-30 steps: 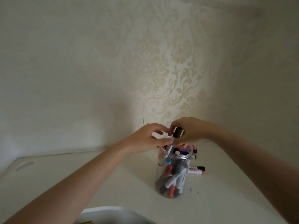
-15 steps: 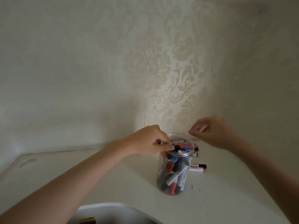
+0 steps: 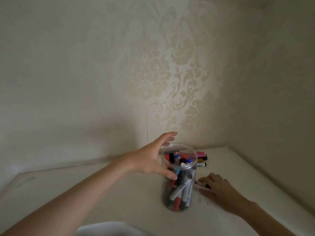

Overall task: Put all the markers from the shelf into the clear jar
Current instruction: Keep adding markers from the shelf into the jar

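The clear jar [image 3: 178,200] stands open on the white shelf [image 3: 102,193], with several markers inside, caps of red, black, blue and white. My left hand [image 3: 150,160] cups its left side, thumb on the front wall and fingers spread past the rim. My right hand [image 3: 218,189] lies low on the shelf just right of the jar, fingertips closed on a white marker with a black cap [image 3: 201,185]. Behind the jar lie more markers: a pink one [image 3: 200,153], a yellow-and-black one [image 3: 202,159] and a white one [image 3: 202,164].
Patterned wallpaper walls meet in a corner right behind the jar and close off the shelf on the right. A white rounded object [image 3: 109,229] shows at the bottom edge. A faint oval mark [image 3: 25,180] sits at the shelf's far left.
The marker held over the jar has dropped in. My right hand went from above the rim down to the shelf beside the jar, onto a marker. My left hand opened around the jar's side.
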